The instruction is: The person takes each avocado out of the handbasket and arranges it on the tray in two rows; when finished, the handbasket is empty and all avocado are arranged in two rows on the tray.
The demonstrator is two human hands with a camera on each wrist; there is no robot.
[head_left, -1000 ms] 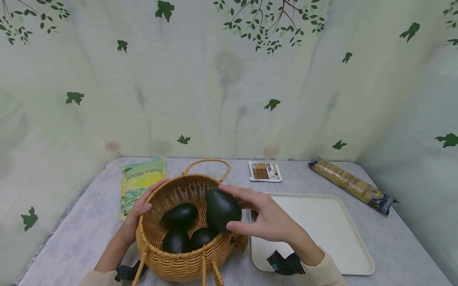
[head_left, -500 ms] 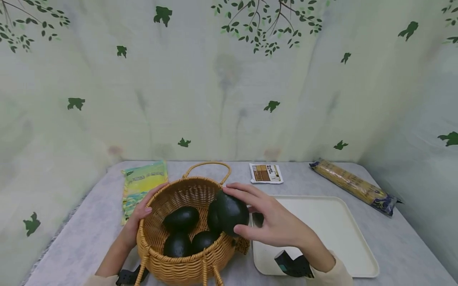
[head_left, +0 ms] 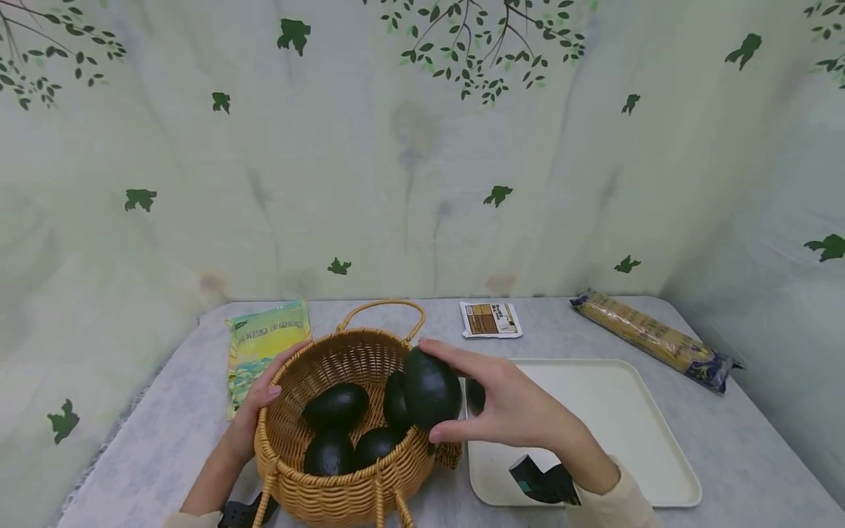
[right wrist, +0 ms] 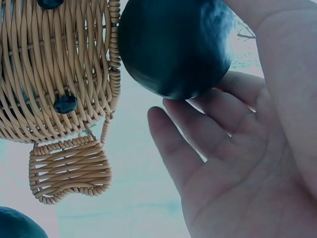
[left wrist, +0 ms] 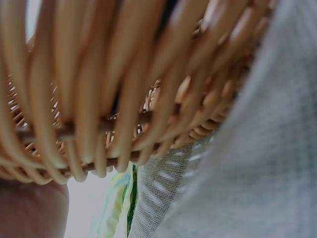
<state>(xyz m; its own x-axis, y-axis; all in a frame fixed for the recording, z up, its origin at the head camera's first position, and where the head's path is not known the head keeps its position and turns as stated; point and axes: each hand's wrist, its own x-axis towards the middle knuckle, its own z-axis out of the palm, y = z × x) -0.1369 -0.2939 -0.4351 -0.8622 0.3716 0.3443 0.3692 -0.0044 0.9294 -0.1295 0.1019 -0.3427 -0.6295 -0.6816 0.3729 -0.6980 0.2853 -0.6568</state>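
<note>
A wicker basket [head_left: 343, 484] stands in the middle of the head view, tilted toward me, with several dark green avocados [head_left: 337, 407] inside. My left hand [head_left: 254, 403] grips its left rim, thumb on the inner side; the other fingers are hidden behind the wickerwork. At the right rim, my right hand [head_left: 495, 400] holds another avocado [head_left: 432, 389] between thumb and fingers. In the right wrist view this avocado [right wrist: 173, 44] is beside the basket rim, some fingertips [right wrist: 161, 119] under it. The basket's woven flap [right wrist: 72, 171] hangs outside.
Right of the basket lies a white tray [head_left: 594, 411], with a dark rounded thing [head_left: 475, 397] on it partly behind my right hand. Farther back are a yellow-green packet [head_left: 267, 345], a small brown-and-white packet [head_left: 491, 320] and a long noodle package [head_left: 650, 337]. The basket's handle [head_left: 383, 302] stands up.
My right hand has carried the avocado rightward, from over the basket's opening to its right rim, uncovering another avocado inside. My left hand keeps its grip on the basket.
</note>
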